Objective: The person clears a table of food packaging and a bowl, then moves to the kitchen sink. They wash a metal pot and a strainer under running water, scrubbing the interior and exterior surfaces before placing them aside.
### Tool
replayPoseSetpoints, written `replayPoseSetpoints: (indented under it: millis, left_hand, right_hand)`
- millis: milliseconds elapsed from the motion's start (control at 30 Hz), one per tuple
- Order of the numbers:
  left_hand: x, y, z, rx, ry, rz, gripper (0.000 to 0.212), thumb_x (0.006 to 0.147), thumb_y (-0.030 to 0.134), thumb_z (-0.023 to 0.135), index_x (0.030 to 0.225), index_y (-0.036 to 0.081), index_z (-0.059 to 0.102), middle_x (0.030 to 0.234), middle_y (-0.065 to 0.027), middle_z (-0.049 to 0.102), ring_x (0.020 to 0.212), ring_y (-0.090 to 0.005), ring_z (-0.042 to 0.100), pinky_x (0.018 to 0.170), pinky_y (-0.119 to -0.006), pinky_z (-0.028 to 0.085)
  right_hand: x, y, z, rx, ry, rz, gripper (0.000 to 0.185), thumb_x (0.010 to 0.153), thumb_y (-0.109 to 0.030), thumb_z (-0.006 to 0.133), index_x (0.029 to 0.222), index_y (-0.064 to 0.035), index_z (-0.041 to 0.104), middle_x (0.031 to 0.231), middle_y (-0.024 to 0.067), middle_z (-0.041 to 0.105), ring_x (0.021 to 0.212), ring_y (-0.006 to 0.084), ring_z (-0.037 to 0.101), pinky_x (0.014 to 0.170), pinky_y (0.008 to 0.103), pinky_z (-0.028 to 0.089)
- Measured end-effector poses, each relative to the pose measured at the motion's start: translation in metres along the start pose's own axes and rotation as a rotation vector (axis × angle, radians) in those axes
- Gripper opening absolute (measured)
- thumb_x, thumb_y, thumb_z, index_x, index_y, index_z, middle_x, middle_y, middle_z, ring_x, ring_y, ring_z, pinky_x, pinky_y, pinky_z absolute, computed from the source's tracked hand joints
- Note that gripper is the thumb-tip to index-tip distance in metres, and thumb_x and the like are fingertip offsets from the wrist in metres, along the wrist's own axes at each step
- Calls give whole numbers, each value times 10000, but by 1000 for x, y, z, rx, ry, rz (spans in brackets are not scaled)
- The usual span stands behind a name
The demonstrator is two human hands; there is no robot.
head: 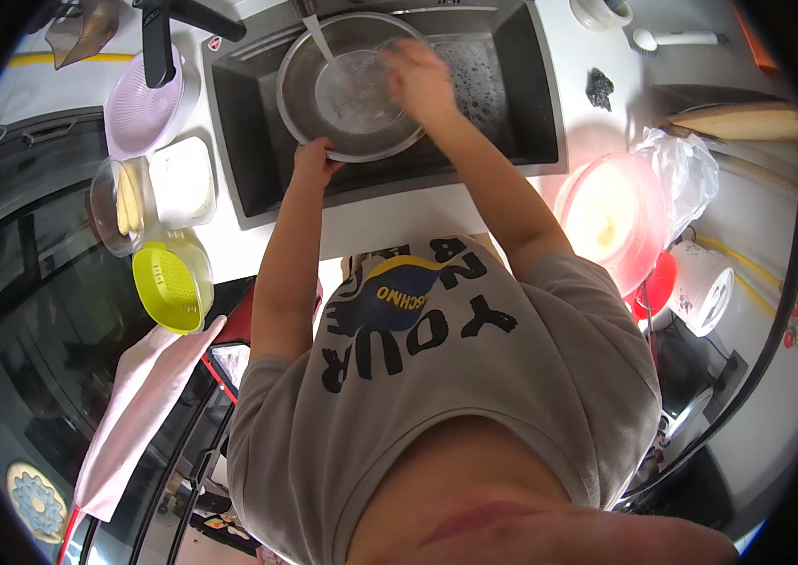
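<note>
A large stainless steel bowl (296,123) sits in the dark sink (252,191). My left hand (315,162) grips its near left rim, with the thumb over the edge. Over the far right side of the bowl is my right hand (420,79), blurred by motion; its fingertips are too smeared to tell whether they hold anything. From the faucet (305,8) a stream of water (319,39) runs into the bowl. Cloudy, rippled water (356,95) fills the bottom. Suds (473,78) lie on the sink floor to the right.
Left of the sink stand a lilac colander (144,109), a white container (183,183), a clear bowl (108,222) with yellow pieces and a lime-green strainer basket (166,286). On the right are a pink basin (643,205), a plastic bag (685,173), a scourer (600,89) and a white-handled brush (685,39).
</note>
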State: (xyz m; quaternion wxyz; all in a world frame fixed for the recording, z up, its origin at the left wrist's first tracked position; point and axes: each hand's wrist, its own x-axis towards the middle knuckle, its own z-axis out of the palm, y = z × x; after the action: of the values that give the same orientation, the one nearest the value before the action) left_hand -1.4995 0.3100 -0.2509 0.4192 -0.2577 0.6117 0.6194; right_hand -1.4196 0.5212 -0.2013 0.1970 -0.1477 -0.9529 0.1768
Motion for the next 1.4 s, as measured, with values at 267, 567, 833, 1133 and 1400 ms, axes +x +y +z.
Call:
replayPoseSetpoints:
  millis: [267,567,833,1133,1400]
  left_hand:
    - [29,-34,21,-84,-143,-281,144,801,29,475,922,-49,483,928,-160,532,848,-282,584,643,-283,553]
    - [-26,-21,40,-92,-493,-530,285,859,152,442,1086,-20,431,1050,-176,542,972,-269,567,389,-191,467]
    - [115,14,24,793,-222,665,366,875,335,475,994,5,579,915,-152,611,831,-267,569,726,-367,434]
    - [50,-32,61,157,-787,-288,334,900,278,414,1081,9,494,1066,-109,546,958,-263,539,808,-399,448]
    - [24,-28,74,346,-660,-111,279,895,211,446,1053,-14,490,1038,-122,558,921,-234,555,820,-354,443]
  right_hand:
    - [-24,39,-67,426,-138,645,517,700,-318,571,1106,-3,516,987,185,593,955,319,556,834,390,429]
    - [14,-3,-115,247,-174,546,360,687,-288,593,822,46,597,744,197,617,753,352,602,736,394,470]
    - [24,-29,-109,229,-34,617,350,678,-328,631,739,17,640,652,133,627,570,201,620,595,321,496]
    - [94,-142,-99,-27,-300,678,234,703,-171,627,917,-89,673,978,65,640,921,261,604,676,408,508]
    - [37,-164,-160,-12,-141,518,323,704,-184,577,947,22,626,1046,229,569,896,312,598,706,373,498]
